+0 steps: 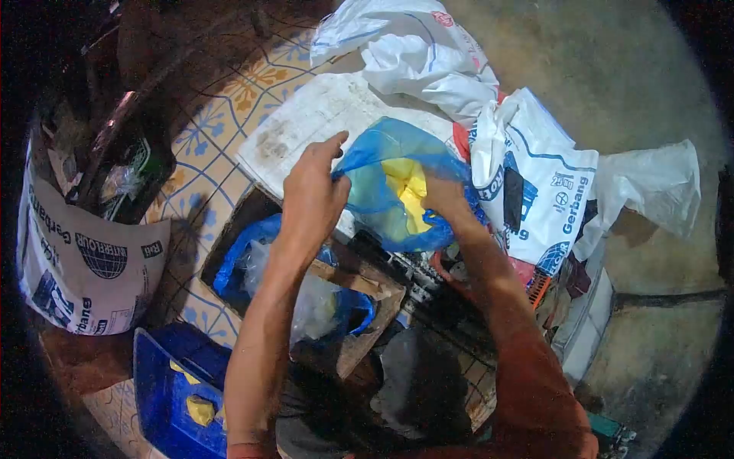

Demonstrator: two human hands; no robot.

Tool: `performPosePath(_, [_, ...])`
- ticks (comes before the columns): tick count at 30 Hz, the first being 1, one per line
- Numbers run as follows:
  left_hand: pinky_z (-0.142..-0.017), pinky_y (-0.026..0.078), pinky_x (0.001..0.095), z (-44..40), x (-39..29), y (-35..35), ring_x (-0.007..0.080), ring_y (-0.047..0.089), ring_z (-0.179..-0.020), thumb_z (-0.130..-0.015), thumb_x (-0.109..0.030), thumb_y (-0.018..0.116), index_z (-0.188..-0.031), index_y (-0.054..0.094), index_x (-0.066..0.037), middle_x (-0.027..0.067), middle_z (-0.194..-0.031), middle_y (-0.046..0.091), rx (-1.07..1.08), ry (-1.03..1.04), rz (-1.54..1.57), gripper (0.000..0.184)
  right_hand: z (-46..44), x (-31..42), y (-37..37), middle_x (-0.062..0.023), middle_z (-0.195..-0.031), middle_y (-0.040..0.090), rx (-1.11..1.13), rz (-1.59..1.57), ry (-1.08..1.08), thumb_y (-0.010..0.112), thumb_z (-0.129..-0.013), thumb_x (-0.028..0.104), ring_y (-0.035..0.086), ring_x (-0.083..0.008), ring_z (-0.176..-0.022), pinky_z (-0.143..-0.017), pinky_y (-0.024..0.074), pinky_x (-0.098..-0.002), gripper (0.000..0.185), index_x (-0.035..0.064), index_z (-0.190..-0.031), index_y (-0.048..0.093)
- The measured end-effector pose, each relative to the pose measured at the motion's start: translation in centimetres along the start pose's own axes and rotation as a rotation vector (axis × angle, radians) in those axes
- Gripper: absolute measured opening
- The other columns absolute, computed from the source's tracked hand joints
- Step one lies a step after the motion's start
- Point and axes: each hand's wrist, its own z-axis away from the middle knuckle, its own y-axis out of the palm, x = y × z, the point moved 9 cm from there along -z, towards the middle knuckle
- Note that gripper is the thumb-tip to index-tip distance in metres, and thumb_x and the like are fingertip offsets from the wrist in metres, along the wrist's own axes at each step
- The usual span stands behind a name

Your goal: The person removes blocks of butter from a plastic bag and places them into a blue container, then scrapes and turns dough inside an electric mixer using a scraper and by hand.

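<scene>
A thin, see-through blue plastic bag (pixel 369 157) lies spread in front of me with several yellow folded pieces (pixel 413 191) in it. At the bag's left edge, my left hand (pixel 313 187) grips the film, index finger and thumb showing at the rim. My right hand (pixel 449 200) is in the bag's right side, its fingers closed at the edge of a yellow piece; blur and film partly hide the fingertips. More yellow lumps (pixel 200 410) lie in a blue plastic tub (pixel 164 375) at lower left.
A box (pixel 222 237) lined with blue plastic holds clear bags (pixel 313 310) below my left arm. Printed white sacks (pixel 539 191) lie at right, and another sack (pixel 92 260) stands at left. A whitish sheet (pixel 287 138) covers part of the patterned tile floor (pixel 206 130).
</scene>
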Motion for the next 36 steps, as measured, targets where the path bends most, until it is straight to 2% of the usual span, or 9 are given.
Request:
performPosePath(4, [-0.073,0.052,0.0393,-0.9,-1.6,-2.3,0.0297,0.063,-0.073,-0.077,0.001,0.062,-0.124,0.058,-0.008,0.0132,-0.098,0.069,0.080,-0.042,0.127,0.049,-0.1,0.3,-2.8,-0.0210,-0.101,0.068,0.040,-0.141,-0.049,0.066,-0.069,0.029,0.066,-0.0387,-0.089,-0.077,0.0529,-0.0484,0.038,0.0067,-0.101,0.070])
performPosePath(8, [-0.075,0.052,0.0395,-0.5,-2.6,-1.9,0.0311,0.066,-0.079,-0.077,-0.001,0.063,-0.122,0.059,-0.009,0.0159,-0.097,0.070,0.059,0.099,0.054,0.046,-0.9,-1.9,-3.7,-0.0151,-0.112,0.068,0.148,-0.076,-0.034,0.051,-0.086,0.037,0.064,-0.0362,-0.102,-0.086,0.0514,-0.0450,0.041,0.0091,-0.111,0.067])
performPosePath(12, [-0.078,0.052,0.0388,-0.7,-2.5,-1.9,0.0296,0.066,-0.080,-0.077,-0.002,0.063,-0.123,0.059,-0.009,0.0154,-0.098,0.070,0.094,0.024,0.096,0.046,-1.4,-4.1,-5.0,-0.0205,-0.113,0.066,0.049,-0.252,0.090,0.059,-0.081,0.037,0.063,-0.0380,-0.102,-0.087,0.0506,-0.0466,0.044,0.0076,-0.114,0.065])
performPosePath(15, [-0.077,0.052,0.0376,-1.0,-2.5,-2.8,0.0279,0.066,-0.079,-0.078,-0.003,0.062,-0.124,0.060,-0.009,0.0148,-0.099,0.070,0.060,0.016,0.119,0.046,-0.1,-2.8,-5.8,-0.0221,-0.097,0.068,-0.051,-0.352,-0.015,0.065,-0.076,0.033,0.066,-0.0368,-0.087,-0.076,0.0511,-0.0454,0.039,0.0026,-0.101,0.068])
performPosePath(19, [-0.075,0.052,0.0355,-1.2,-1.9,-3.3,0.0250,0.065,-0.078,-0.080,-0.005,0.063,-0.123,0.061,-0.009,0.0131,-0.103,0.070,0.063,-0.071,0.129,0.043,3.7,2.4,-7.0,-0.0251,-0.102,0.067,0.239,-0.117,-0.221,0.070,-0.077,0.043,0.066,-0.0390,-0.095,-0.083,0.0501,-0.0455,0.060,0.0014,-0.119,0.060])
performPosePath(21, [-0.075,0.052,0.0349,-1.1,-1.8,-3.0,0.0239,0.064,-0.078,-0.080,-0.006,0.063,-0.123,0.062,-0.009,0.0125,-0.104,0.070,0.052,-0.052,0.149,0.043,4.0,1.3,-7.1,-0.0238,-0.109,0.066,0.238,-0.465,-0.095,0.067,-0.080,0.044,0.064,-0.0407,-0.101,-0.087,0.0497,-0.0475,0.058,0.0025,-0.120,0.061])
performPosePath(25, [-0.068,0.052,0.0323,-0.5,-1.5,-2.7,0.0177,0.062,-0.069,-0.080,-0.006,0.064,-0.124,0.061,-0.008,0.0116,-0.105,0.069,0.063,0.001,0.113,0.044,3.4,0.4,-6.1,-0.0260,-0.121,0.061,0.445,-0.546,0.098,0.070,-0.080,0.049,0.060,-0.0386,-0.112,-0.095,0.0466,-0.0411,0.074,0.0001,-0.132,0.051])
performPosePath(30, [-0.072,0.051,0.0328,0.2,-0.8,-2.3,0.0198,0.063,-0.078,-0.081,-0.006,0.066,-0.124,0.061,-0.010,0.0108,-0.110,0.068,0.144,-0.140,0.165,0.044,2.3,-1.1,-4.3,-0.0287,-0.135,0.051,0.522,-0.547,0.089,0.070,-0.061,0.076,0.050,-0.0381,-0.126,-0.104,0.0398,-0.0403,0.116,-0.0032,-0.141,0.041])
performPosePath(36, [-0.079,0.051,0.0395,1.3,-2.2,-3.6,0.0318,0.063,-0.092,-0.078,-0.005,0.070,-0.115,0.064,-0.011,0.0119,-0.113,0.064,-0.111,0.042,-0.120,0.038,1.6,-2.5,-0.4,-0.0285,-0.136,0.050,0.445,-0.522,0.077,0.069,-0.067,0.070,0.050,-0.0380,-0.126,-0.105,0.0394,-0.0391,0.107,-0.0098,-0.135,0.046])
